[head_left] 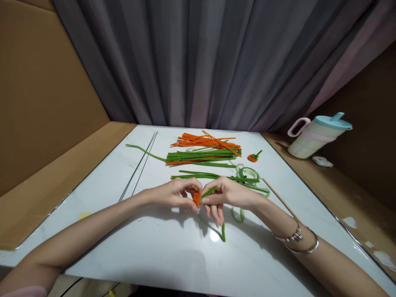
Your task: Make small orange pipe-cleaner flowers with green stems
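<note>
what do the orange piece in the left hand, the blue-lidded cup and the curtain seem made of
Orange piece: probably pipe-cleaner fibre, matte, judging by its ribbed, soft-looking surface.
Cup: likely plastic, smooth with pale, blended colours, though coated metal can't be ruled out.
Curtain: woven fabric, it seems, mostly matte, hanging in soft folds.

Bright glare spots the glossy table (154, 255), soft shadows spread over it; curtain (173, 62) dim, edges stretched
</note>
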A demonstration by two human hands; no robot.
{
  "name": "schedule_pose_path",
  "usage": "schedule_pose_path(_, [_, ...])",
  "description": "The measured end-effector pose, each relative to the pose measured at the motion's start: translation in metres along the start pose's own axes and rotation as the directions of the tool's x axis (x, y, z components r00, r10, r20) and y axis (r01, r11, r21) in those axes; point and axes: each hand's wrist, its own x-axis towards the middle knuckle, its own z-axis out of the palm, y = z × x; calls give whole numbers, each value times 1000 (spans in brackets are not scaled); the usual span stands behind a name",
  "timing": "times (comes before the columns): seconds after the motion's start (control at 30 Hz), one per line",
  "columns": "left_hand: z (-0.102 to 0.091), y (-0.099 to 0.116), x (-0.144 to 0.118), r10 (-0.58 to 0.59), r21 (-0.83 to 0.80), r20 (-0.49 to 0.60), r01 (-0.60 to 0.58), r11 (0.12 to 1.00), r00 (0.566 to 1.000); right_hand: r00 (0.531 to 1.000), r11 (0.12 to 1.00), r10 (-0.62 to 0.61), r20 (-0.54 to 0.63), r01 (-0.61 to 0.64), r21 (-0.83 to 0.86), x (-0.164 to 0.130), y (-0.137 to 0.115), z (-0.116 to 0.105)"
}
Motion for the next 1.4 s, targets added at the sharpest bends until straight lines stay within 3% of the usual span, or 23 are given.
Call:
schedule_pose_path(0.17, [9,-4,0,-47,-253,-32,38,967,998,999,992,-27,-41,22,-126,-5,-2,2])
schedule_pose_path(0.3, [17,-2,1,-58,-394,-53,33,918,997,986,915,-119,-116,63,-399,-11,-2,7])
schedule_pose_path(0.43, [21,3,2,-116,-434,-104,60,899,988,921,674,-361,-150,147,-724,-13,-2,13])
schedule_pose_path(0.5, [22,5,2,-147,-463,-119,76,883,982,863,497,-497,-88,200,-844,-13,-1,15])
schedule_pose_path(0.57, [22,5,3,-181,-494,-118,100,864,976,832,344,-555,-12,216,-914,-14,1,16])
schedule_pose_path(0.77, [24,4,6,-263,-566,-98,164,808,960,898,62,-441,-4,26,-998,-17,7,20])
schedule_pose_path(0.83, [26,3,6,-266,-597,-83,165,785,960,917,34,-398,-23,-10,-999,-18,5,21])
schedule_pose_path(1.0, [28,3,7,-288,-636,-46,194,747,957,960,205,-271,-72,-15,-979,-22,-1,19])
schedule_pose_path(1.07, [29,5,7,-308,-640,-57,202,741,950,954,174,-292,-61,-9,-985,-23,0,17])
schedule_pose_path(1.13, [28,6,8,-333,-652,-63,214,727,941,942,64,-333,-36,-15,-998,-23,2,17])
schedule_pose_path(1.27, [28,9,7,-374,-688,-73,225,690,925,922,-267,-372,104,1,-964,-22,7,21])
schedule_pose_path(1.33, [28,9,7,-384,-706,-72,225,671,921,897,-422,-398,191,5,-907,-21,8,24])
schedule_pose_path(1.4, [28,10,7,-391,-727,-66,225,649,918,857,-522,-446,259,-14,-853,-18,10,26])
